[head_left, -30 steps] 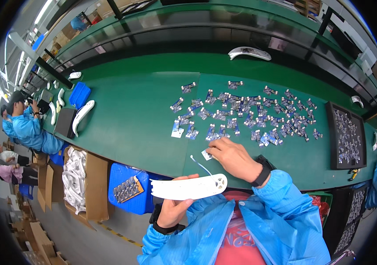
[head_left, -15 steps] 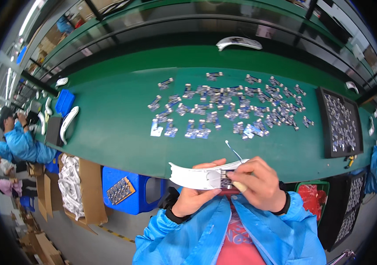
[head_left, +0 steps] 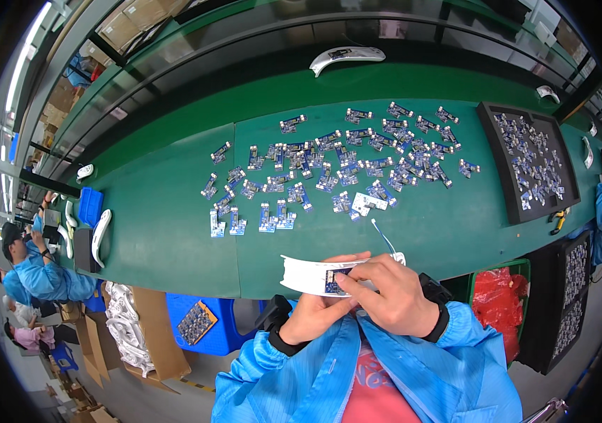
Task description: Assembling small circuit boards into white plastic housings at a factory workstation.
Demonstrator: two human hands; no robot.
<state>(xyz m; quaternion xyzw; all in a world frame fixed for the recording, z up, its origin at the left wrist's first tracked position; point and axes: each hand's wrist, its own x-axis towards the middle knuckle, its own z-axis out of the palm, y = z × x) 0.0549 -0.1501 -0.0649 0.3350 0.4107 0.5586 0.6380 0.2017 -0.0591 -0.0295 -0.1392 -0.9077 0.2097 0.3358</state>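
Observation:
A curved white plastic housing [head_left: 302, 275] is held low over the front edge of the green bench. My left hand [head_left: 309, 319] is closed around its near side, with fingertips showing along the far side. Inside the housing's hollow lies a small blue circuit board [head_left: 332, 282]. My right hand [head_left: 394, 299] is closed over the housing's right part, thumb and fingers pressed on the board, covering much of it. From behind the right hand a thin cable [head_left: 383, 236] with a pale tip sticks up.
Several loose blue circuit boards [head_left: 325, 180] are spread across the green bench [head_left: 160, 233]. A black tray [head_left: 496, 166] of boards stands at right. Another white housing [head_left: 346, 55] rests at the back. Below are a blue stool [head_left: 227, 321], a carton [head_left: 147, 331] and a green crate [head_left: 524, 282]. A co-worker [head_left: 58, 275] sits left.
The view has swung, shifting the bench scene. My right fingers have moved further left over the housing, and the board's face is now more plainly seen in the hollow.

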